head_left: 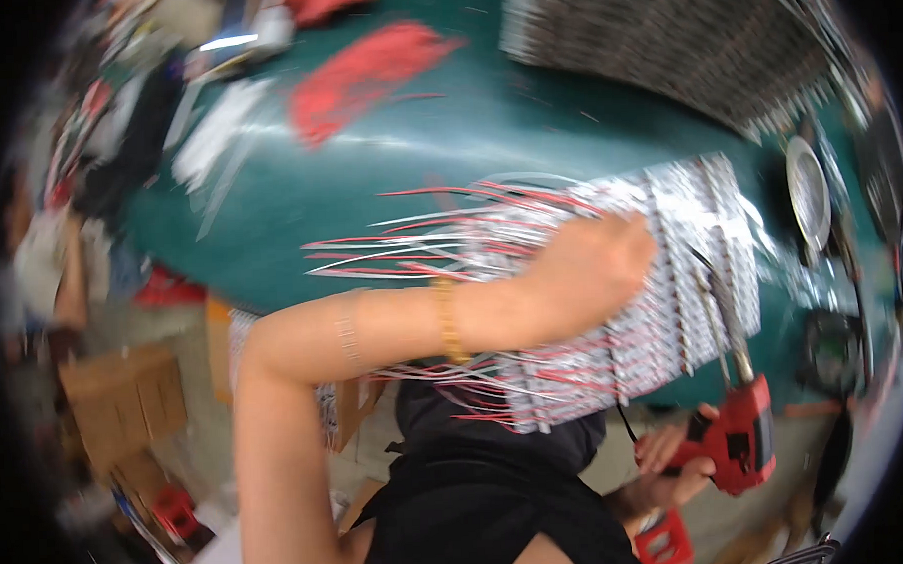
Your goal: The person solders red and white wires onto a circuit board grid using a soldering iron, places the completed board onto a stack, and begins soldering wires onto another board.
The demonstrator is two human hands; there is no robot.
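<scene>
My left hand (600, 267) reaches across a silvery-white panel (712, 198) with dark rows, its fingers curled down against the surface. Whatever those fingers hold, if anything, is hidden and blurred. Thin red and white wires (420, 241) stick out of the panel's left side, some under my left forearm. Low on the right, my right hand (677, 463) grips a red and black heat gun (741, 446). Its long metal nozzle points up and left, over the panel's right edge.
The green table (525, 120) carries red wire bundles (365, 78), a white bundle (222, 131) and a large dark ribbed stack (662, 51). A round metal dish (809, 195) stands at the right. Cardboard boxes (128, 403) and a red stool (665, 543) are below; another person's arm (71, 270) shows far left.
</scene>
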